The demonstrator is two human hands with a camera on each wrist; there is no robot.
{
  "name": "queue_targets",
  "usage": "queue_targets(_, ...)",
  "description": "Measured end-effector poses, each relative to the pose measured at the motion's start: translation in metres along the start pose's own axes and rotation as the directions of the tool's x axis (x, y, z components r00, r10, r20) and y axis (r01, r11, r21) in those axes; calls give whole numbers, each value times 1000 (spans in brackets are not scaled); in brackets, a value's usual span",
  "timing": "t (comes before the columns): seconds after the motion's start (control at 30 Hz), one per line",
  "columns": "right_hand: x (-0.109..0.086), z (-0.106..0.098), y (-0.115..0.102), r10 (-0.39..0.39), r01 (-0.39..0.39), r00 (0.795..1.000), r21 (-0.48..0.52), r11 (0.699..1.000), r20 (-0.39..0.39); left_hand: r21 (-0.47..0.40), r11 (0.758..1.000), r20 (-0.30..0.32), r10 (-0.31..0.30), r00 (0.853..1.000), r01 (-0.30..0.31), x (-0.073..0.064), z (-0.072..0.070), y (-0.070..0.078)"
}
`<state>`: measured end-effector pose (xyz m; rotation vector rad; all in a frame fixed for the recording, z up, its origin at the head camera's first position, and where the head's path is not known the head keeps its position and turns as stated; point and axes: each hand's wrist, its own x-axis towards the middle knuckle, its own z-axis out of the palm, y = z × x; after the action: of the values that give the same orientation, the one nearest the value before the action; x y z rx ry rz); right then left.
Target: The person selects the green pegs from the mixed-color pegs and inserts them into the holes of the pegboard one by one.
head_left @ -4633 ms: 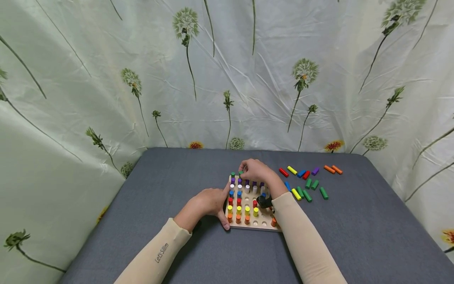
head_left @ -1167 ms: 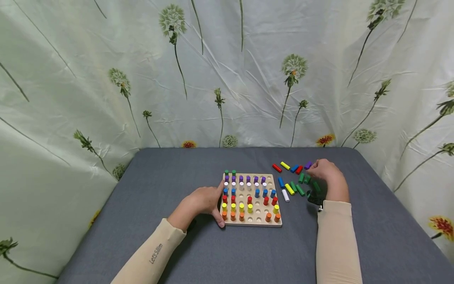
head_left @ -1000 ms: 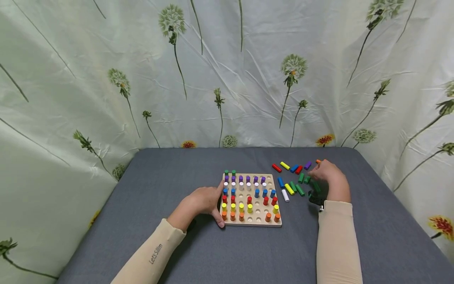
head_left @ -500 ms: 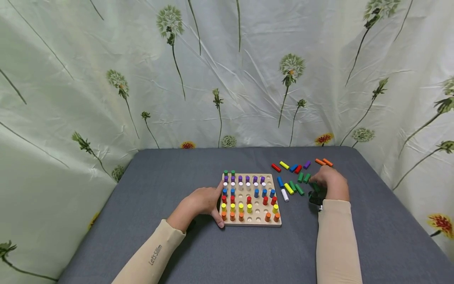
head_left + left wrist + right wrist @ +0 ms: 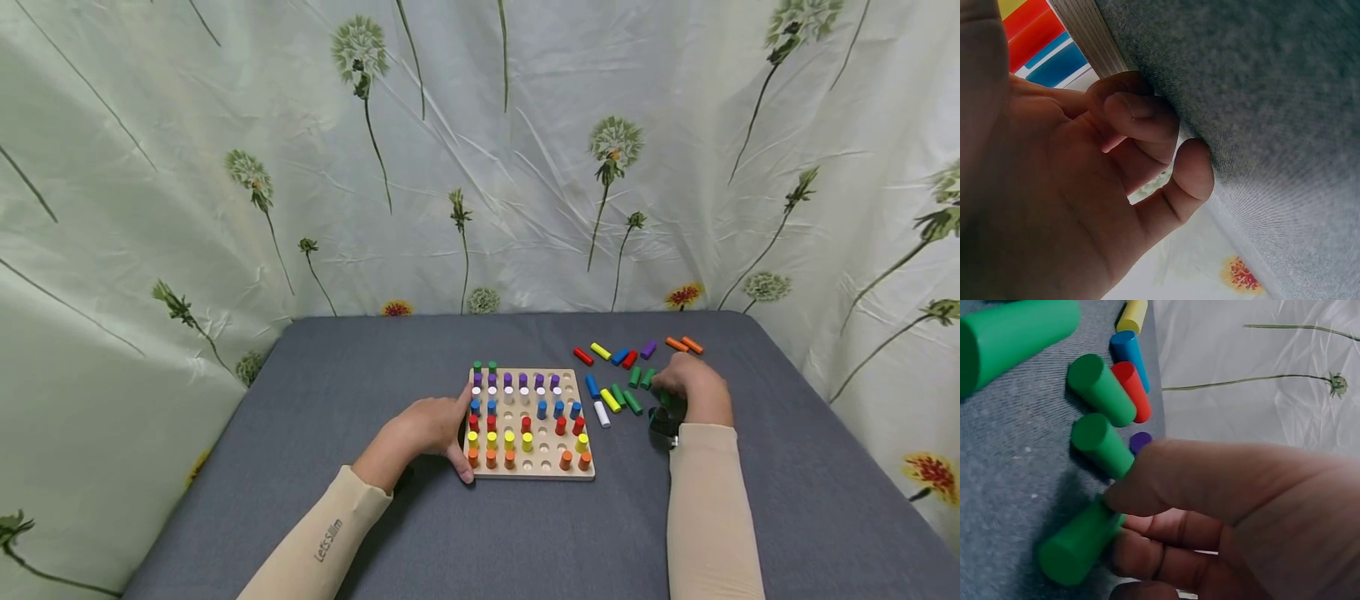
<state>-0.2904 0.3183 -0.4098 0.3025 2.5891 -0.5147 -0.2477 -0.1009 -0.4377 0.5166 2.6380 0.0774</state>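
My left hand grips the left side of a wooden pegboard, thumb at its near corner. In the left wrist view, the curled fingers lie against the board's edge. Coloured pegs stand upright in rows: orange, yellow, red, blue, white, purple, and two green pegs at the far left. Several holes show bare. To the right of the board, my right hand is down among loose pegs, pinching a green peg between thumb and fingers; the head view mostly hides this peg behind the hand.
Loose pegs lie between board and right hand: several green ones, a white peg, plus yellow, blue and red ones. A purple peg and two orange pegs lie farther back. A flowered curtain rises behind the grey table.
My right hand has left the green pegs on the board and moved right to the loose pegs. Lately it has drawn back slightly from the purple peg to a green one. The left hand stays.
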Motion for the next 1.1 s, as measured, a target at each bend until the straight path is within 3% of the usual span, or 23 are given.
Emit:
queue_targets(0.23, 0, -1, -3, 16, -16, 1000, -12, 1000, 18, 1, 1000, -3, 4, 1000, -4, 0, 0, 0)
queue_targets(0.37, 3, 1, -2, -24, 25, 1000, -23, 999, 19, 1, 1000, -4, 3, 1000, -3, 1, 0, -1)
queue_targets(0.6, -5, -5, -5, -104, 104, 992, -3, 995, -76, -5, 1000, 0, 0, 1000, 0, 2, 1, -1)
queue_targets(0.8, -21, -13, -21, -175, 186, 966, 40, 982, -188, -5, 1000, -5, 5, 1000, -5, 1, 1, -1)
queue_targets(1.1, -30, -11, -58, -272, 284, 923, 6, 959, -272, -12, 1000, 1, 1, 1000, -1, 0, 0, -1)
